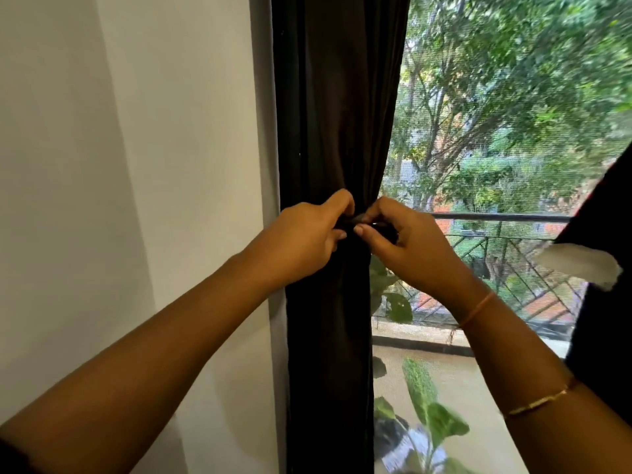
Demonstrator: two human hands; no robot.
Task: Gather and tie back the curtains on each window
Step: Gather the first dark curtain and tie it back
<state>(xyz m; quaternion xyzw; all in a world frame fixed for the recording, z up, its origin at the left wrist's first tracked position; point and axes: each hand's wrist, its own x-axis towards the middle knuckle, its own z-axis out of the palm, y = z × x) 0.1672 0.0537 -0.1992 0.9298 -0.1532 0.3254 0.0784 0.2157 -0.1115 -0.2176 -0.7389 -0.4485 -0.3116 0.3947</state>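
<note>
A dark curtain (335, 114) hangs gathered into a narrow bundle at the left edge of the window. A dark tie-back band (357, 221) wraps it at its pinched waist. My left hand (307, 234) pinches the band's left end against the front of the bundle. My right hand (407, 241) pinches the other end just to the right, fingertips nearly touching the left hand. Most of the band is hidden behind the fingers. A second dark curtain (605, 268) hangs at the right edge of the view.
A white wall (136, 165) fills the left. Behind the mesh screen lie a balcony railing (506, 218), potted leafy plants (427, 405) and trees. A pale patch (578, 265) shows on the right curtain's edge.
</note>
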